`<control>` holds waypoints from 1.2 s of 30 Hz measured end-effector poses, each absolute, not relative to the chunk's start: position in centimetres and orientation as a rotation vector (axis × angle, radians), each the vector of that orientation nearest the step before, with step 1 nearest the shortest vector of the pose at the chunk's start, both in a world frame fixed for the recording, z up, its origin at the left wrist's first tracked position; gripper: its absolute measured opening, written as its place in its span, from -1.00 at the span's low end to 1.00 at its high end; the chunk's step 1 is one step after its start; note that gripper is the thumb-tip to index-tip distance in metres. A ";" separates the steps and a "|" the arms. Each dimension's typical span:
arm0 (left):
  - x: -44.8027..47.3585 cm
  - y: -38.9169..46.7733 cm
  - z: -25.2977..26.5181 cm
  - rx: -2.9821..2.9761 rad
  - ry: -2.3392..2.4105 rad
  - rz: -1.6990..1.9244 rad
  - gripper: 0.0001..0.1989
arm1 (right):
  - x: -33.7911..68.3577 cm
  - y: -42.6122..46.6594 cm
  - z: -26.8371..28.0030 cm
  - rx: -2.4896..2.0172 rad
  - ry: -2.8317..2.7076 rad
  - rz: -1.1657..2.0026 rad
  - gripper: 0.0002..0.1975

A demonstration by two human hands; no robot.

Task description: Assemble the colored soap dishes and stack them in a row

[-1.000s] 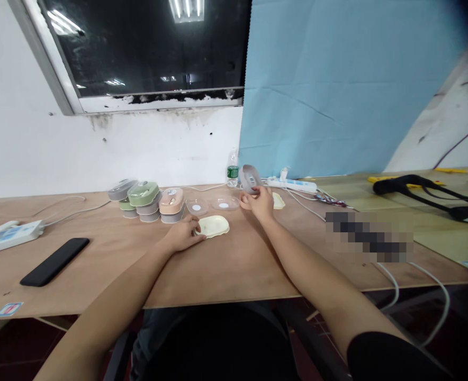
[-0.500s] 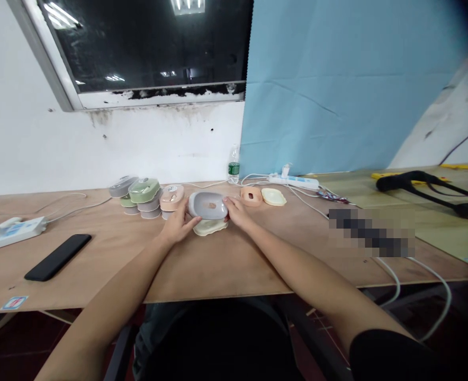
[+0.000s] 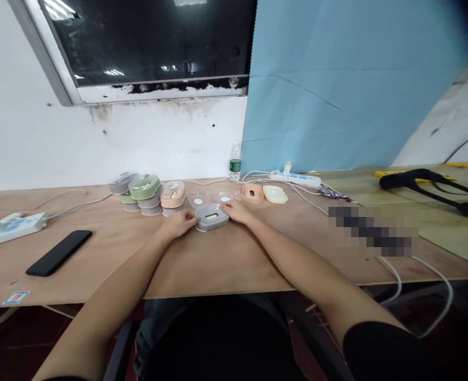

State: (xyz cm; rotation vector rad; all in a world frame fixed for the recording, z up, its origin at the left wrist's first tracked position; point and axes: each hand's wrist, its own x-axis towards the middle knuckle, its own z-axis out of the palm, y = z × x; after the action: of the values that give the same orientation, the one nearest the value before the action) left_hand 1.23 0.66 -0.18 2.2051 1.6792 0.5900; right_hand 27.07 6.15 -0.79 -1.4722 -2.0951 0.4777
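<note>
The left hand (image 3: 179, 223) and right hand (image 3: 237, 211) hold a grey slotted box cover (image 3: 214, 223) between them, one at each end, mid-table. Clear lids (image 3: 198, 201) lie just beyond; farther right, a peach slotted cover (image 3: 253, 200) sits beside a cream tray (image 3: 275, 194). Stacked boxes (image 3: 145, 189) stand left.

Forward they stretched, left arm (image 3: 125, 283) and right arm (image 3: 297, 259) slanting inward, and there: left hand (image 3: 179, 223) opposite right hand (image 3: 237, 211), near but apart, fingers bent, backs upward!
</note>
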 end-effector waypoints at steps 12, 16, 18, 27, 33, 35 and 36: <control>0.7 1.2 -0.5 2.284 1.568 0.630 -0.56 | 28.5 7.6 -2.4 -1.482 -1.873 0.260 -0.63; 0.8 0.8 -0.3 2.340 1.526 0.623 -0.57 | 30.1 8.8 -3.1 -1.661 -1.920 0.225 -0.66; 0.9 0.6 -0.3 2.360 1.508 0.618 -0.55 | 30.4 8.9 -3.0 -1.721 -1.916 0.228 -0.78; 1.9 -0.2 -0.2 2.444 1.356 1.000 -0.29 | 28.8 5.9 -0.1 -1.366 -1.727 -0.007 -0.76; 1.8 -0.1 0.1 2.437 1.378 1.207 -0.29 | 27.2 3.7 0.3 -1.043 -1.832 -0.052 -0.74; 1.7 0.1 0.2 2.438 1.366 1.313 -0.48 | 27.0 3.3 0.4 -0.959 -1.845 -0.069 -0.67; 1.6 0.2 0.3 2.437 1.365 1.363 -0.58 | 27.0 3.2 0.4 -0.928 -1.844 -0.083 -0.63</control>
State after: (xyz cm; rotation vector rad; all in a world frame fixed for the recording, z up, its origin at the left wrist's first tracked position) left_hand 1.61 0.20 0.31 2.4373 1.3649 1.3635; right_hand 26.95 3.24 0.40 -0.9278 -1.8441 -0.0834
